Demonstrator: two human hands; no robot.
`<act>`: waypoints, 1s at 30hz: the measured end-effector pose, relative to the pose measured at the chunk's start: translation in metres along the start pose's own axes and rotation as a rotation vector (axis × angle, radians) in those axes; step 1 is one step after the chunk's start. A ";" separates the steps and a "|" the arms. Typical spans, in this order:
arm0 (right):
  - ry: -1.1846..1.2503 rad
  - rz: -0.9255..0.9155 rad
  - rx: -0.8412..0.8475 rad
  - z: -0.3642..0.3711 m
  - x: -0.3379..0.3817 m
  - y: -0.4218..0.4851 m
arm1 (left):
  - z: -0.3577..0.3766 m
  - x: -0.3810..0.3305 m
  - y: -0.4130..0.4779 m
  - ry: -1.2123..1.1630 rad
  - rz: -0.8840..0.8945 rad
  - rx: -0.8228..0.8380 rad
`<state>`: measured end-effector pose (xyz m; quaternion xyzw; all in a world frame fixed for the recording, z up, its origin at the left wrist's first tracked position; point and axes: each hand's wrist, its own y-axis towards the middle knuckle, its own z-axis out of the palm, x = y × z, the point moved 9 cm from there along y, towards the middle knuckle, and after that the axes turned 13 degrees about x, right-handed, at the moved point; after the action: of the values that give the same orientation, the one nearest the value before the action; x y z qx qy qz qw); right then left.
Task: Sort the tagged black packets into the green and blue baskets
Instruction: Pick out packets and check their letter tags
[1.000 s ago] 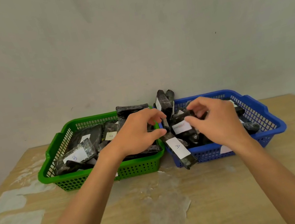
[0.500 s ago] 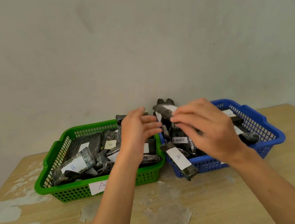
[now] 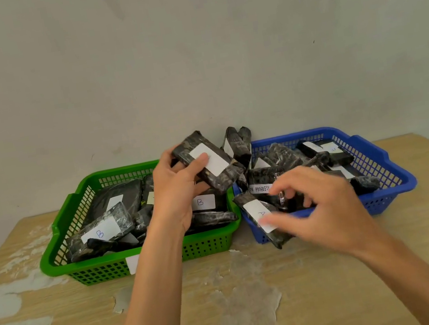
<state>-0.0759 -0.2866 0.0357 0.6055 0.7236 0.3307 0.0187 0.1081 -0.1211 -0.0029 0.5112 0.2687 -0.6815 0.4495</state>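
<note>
My left hand [image 3: 176, 195] grips a black packet [image 3: 209, 163] with a blank white tag, held above the right end of the green basket [image 3: 81, 260]. Several black packets lie in that basket, two showing tags marked B [image 3: 99, 233]. The blue basket [image 3: 390, 188] on the right holds several more packets, one tagged "ON PROGRESS" [image 3: 259, 188]. A packet tagged A [image 3: 259, 213] hangs over the blue basket's front left corner. My right hand [image 3: 312, 205] hovers over that corner with loosely curled fingers, holding nothing that I can see.
Both baskets stand side by side on a worn wooden table [image 3: 262, 311] against a grey wall [image 3: 188, 52]. A white label [image 3: 133, 264] is stuck on the green basket's front. Two packets [image 3: 238, 143] stand on end between the baskets at the back.
My left hand has taken the blank-tagged packet and lifted it over the green basket. My right hand let go of it and dropped toward the blue basket's front left corner.
</note>
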 end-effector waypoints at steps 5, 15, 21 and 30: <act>-0.294 0.048 0.246 0.040 0.012 -0.015 | -0.002 -0.002 0.004 -0.018 0.017 0.008; 0.175 0.010 -0.241 -0.044 0.002 0.022 | -0.110 -0.088 0.000 0.136 0.175 -0.230; 0.451 0.002 -0.024 0.010 0.032 0.134 | -0.217 -0.131 0.003 0.436 0.130 -0.432; 0.174 0.099 0.240 0.128 0.060 0.265 | -0.230 -0.090 0.035 1.205 0.032 -0.319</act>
<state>0.1916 -0.1621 0.0910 0.6074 0.7262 0.2933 -0.1329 0.2510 0.0836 0.0084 0.7362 0.5661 -0.2182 0.2999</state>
